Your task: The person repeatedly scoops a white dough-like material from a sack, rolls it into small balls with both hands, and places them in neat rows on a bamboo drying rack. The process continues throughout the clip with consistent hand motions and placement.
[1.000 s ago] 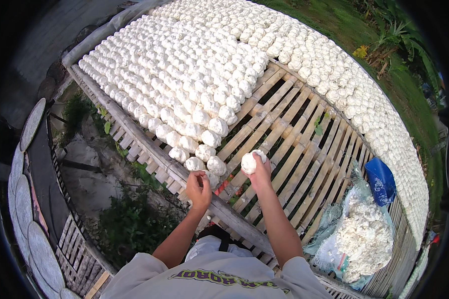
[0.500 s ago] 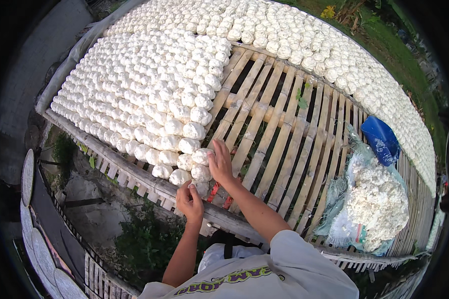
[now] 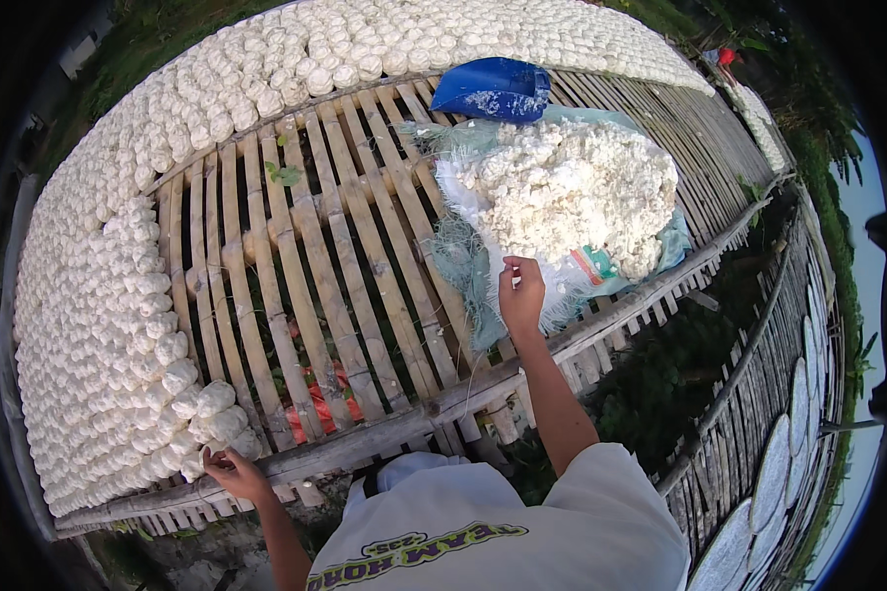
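Right hand [image 3: 520, 294], fingers curled loosely together and clamped on nothing, reaches the near edge of the white dough heap [image 3: 572, 192] at upper centre. Left hand [image 3: 229, 471], fingers apart, rests by the rows of white lumps [image 3: 118, 335] at lower left. Judgement: pinch an even portion, keeping the mesh sack [image 3: 463, 266] out.

white short-sleeved t-shirt [image 3: 522, 532] with a yellow-green chest print, forearms bare.
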